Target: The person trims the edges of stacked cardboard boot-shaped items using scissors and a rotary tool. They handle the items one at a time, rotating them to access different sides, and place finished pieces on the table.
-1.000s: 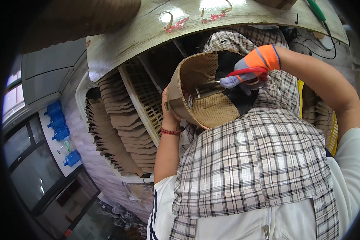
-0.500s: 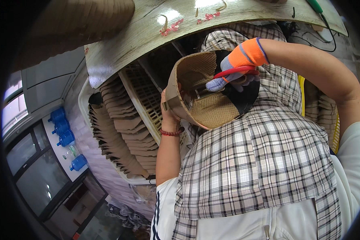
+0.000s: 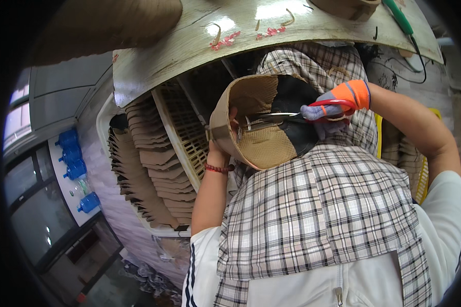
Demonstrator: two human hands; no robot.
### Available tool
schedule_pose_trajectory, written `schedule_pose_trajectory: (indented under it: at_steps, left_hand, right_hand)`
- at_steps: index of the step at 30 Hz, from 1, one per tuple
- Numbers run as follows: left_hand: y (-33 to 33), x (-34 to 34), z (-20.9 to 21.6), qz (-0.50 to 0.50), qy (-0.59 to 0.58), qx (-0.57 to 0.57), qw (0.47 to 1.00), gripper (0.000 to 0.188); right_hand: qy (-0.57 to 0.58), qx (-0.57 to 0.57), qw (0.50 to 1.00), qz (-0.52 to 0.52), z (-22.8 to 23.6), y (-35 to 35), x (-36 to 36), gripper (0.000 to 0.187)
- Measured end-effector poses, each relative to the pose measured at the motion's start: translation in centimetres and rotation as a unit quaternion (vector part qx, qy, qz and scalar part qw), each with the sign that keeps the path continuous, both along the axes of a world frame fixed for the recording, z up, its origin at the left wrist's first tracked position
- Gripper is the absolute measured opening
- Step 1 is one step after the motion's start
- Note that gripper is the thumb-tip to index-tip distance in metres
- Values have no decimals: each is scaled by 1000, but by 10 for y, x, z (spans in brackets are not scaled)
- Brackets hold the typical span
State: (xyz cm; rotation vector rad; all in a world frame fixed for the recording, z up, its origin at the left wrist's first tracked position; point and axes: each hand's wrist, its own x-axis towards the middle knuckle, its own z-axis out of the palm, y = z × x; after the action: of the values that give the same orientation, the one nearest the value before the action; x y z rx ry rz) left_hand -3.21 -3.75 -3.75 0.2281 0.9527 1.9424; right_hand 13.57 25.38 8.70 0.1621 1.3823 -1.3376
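A tan cap-like fabric piece (image 3: 265, 153), round and open, with mesh lining and a black section on its right side, is held above my lap. My bare left hand (image 3: 221, 146) grips its left side, with a fingertip showing inside and the rest mostly hidden behind the wall. My right hand (image 3: 330, 110), in a grey and orange glove, is closed round red-handled scissors (image 3: 279, 116). The blades reach into the piece, close to my left fingertip. Whether they touch the fabric there I cannot tell.
A wood-patterned table (image 3: 189, 46) with thin scraps lies ahead, bearing a green-handled corded tool (image 3: 399, 18) and another tan piece (image 3: 346, 7). To the left, a white crate (image 3: 103, 123) holds stacked brown pieces (image 3: 153, 158) beside a cream slatted basket (image 3: 176, 123).
My right hand has drawn back to the right with the scissors, so their blades now show inside the piece. My left hand still holds the piece; the view has shifted slightly.
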Motion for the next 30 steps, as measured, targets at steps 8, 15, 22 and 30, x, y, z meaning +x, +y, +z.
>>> schedule_pose_trajectory:
  at_steps: [8, 15, 22, 30]
  left_hand:
    - [25, 4, 34, 24, -74, -78, 994, 39]
    - [18, -4, 13, 4, -58, -96, 994, 36]
    - [31, 16, 83, 9, 186, -121, 975, 30]
    - [57, 7, 274, 87, 879, -75, 463, 24]
  right_hand:
    - [-21, -156, 986, -58, -30, 30, 12, 101]
    - [69, -42, 997, -17, -9, 25, -10, 93]
    - [178, 149, 973, 16, 5, 15, 5, 33]
    - [361, 256, 881, -164, -8, 8, 103, 42]
